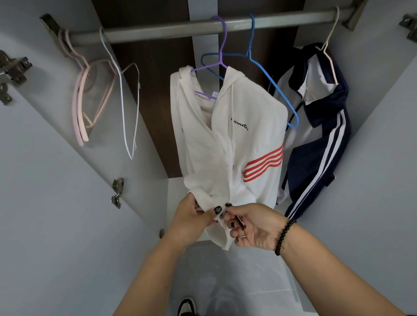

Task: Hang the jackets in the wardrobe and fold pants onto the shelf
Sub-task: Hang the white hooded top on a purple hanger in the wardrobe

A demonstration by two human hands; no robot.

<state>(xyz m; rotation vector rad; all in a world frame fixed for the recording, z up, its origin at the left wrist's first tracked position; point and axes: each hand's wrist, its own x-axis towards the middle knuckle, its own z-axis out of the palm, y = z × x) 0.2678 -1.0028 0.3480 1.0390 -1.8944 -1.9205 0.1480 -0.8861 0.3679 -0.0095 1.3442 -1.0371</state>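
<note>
2 hands pinch white jacket [227,144] hem: left hand [191,218], right hand [252,226].

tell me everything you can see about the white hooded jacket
The white jacket is thin, light fabric with a hood, black script on the chest and orange-red stripes across one sleeve. It hangs front open on a purple hanger hooked over the wardrobe rail, between a bare blue hanger and a navy jacket. The left hand and right hand pinch its bottom hem.

Both arms reach forward; left hand [191,216] and right hand [252,226] pinch the white jacket [229,139] hem, fingers curled.
</note>
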